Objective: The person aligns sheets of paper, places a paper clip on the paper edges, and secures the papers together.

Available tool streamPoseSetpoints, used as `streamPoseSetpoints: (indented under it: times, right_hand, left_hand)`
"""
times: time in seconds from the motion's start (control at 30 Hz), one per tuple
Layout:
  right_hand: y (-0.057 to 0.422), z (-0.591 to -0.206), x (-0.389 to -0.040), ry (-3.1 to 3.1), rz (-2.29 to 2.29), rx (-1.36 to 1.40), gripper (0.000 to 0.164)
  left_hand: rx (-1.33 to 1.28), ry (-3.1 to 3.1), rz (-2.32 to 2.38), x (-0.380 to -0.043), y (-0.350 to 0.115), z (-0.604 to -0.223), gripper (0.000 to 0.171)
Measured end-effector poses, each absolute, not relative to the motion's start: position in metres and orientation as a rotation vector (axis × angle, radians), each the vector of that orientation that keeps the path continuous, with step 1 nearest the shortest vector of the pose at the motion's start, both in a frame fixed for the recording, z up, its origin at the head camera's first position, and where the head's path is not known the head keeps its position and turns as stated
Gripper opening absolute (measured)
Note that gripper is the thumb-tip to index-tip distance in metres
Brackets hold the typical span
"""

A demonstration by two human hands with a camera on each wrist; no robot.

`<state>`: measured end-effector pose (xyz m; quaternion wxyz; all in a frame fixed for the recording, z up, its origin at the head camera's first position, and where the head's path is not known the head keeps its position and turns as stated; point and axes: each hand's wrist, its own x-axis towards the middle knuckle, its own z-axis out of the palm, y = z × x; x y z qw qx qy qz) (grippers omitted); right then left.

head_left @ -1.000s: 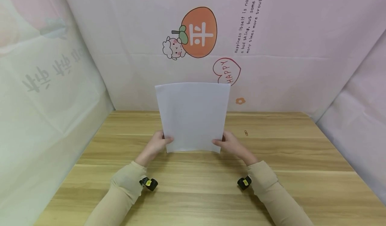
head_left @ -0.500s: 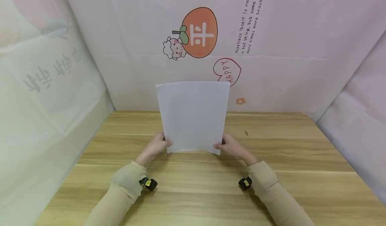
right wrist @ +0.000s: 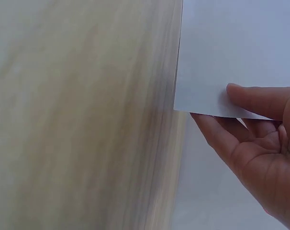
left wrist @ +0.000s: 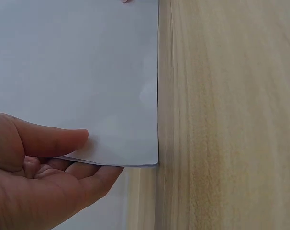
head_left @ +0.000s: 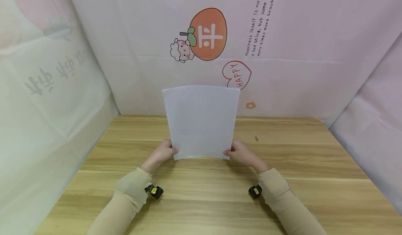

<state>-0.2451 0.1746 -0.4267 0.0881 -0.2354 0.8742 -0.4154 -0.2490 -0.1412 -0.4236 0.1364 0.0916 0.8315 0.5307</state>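
Observation:
Blank white paper (head_left: 201, 121) stands upright, bowed slightly, over the middle of the wooden table. My left hand (head_left: 164, 151) pinches its left edge near the lower corner, thumb on the near face and fingers behind. On the opposite edge my right hand (head_left: 242, 153) has the same pinch, close to the lower right corner. In the left wrist view, the paper's edge (left wrist: 135, 166) looks layered, like more than one sheet, beside the thumb (left wrist: 68, 140). The right wrist view shows the other thumb (right wrist: 250, 96) flat on the paper. Most of the fingers behind the paper are hidden in the head view.
A small red paper clip (head_left: 256, 138) lies on the wooden table (head_left: 201, 207), right of the paper. Behind rises a pale printed cloth (head_left: 298, 81), with more cloth at both sides. Each wrist wears a small black camera, such as the left one (head_left: 154, 191).
Both thumbs have slid slightly lower on the paper, nearer its bottom corners. The paper's lower edge has shifted a little; its place over the table is otherwise the same.

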Motion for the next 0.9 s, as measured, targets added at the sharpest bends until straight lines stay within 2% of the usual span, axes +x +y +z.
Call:
streamPoseSetpoints:
  times: [0.67,0.9]
  right_hand:
    - [0.1750,-0.4244,-0.2403,2.643,-1.235,-0.664,0.034]
    - [0.1732,-0.4252,-0.2410,2.605,-1.297,-0.648,0.035]
  left_hand:
    - [0.389,2.404,1.546,-0.2445,-0.1425,-0.4174,0.037]
    - [0.308,2.434,1.575,-0.2438,-0.1418,-0.4161,0.038]
